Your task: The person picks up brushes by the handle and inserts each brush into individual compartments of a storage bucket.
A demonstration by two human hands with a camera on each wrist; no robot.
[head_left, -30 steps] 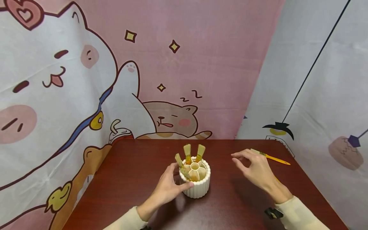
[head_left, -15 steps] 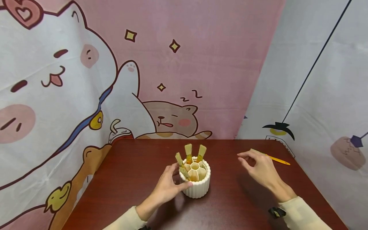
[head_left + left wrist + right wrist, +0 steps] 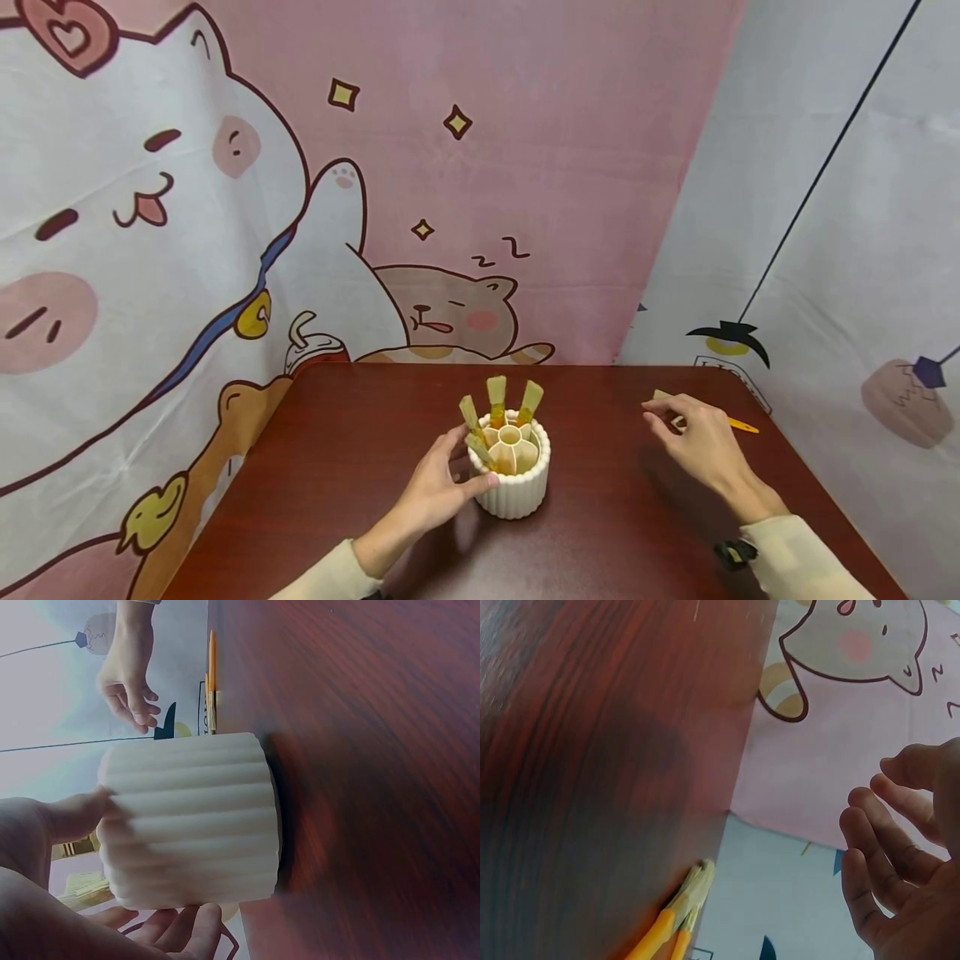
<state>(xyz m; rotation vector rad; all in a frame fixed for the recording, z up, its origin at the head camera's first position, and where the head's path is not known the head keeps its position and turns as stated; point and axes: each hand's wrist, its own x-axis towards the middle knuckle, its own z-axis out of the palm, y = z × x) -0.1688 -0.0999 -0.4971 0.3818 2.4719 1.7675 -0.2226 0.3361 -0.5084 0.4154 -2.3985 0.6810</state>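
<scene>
Counter: dark red-brown wood-grain top [image 3: 352, 433], glossy toward the near side, with rounded far corners.
Backdrop: printed cloth [image 3: 600, 167] rising behind the far edge and along both sides, pink in the middle with pale panels left and right; a large white cat, a dozing brown bear and small yellow stars are drawn on it.
White holder: a ribbed cup [image 3: 517, 497] standing upright about midway between the counter's side edges, its inside divided into petal-like compartments round a central tube.
Brushes in the holder: four [image 3: 497, 392], bristles up, grouped at its back and left; the front compartments show their walls.
Loose brushes: two with yellow handles, one [image 3: 744, 426] and another beside it [image 3: 682, 943], lying on the counter near its far right corner.
Left hand: grasping the white holder [image 3: 435, 487], thumb on the near side, fingers round the left.
Right hand: released, held in the air [image 3: 701, 446] above the counter in front of the loose brushes, fingers loosely bent and apart from them, thumb near the index finger.
Edges: the far edge runs straight along the backdrop; the side edges spread outward toward the viewer.
Room for moving: a wide stretch of wood between the white holder and right hand, another left of the left hand.
</scene>
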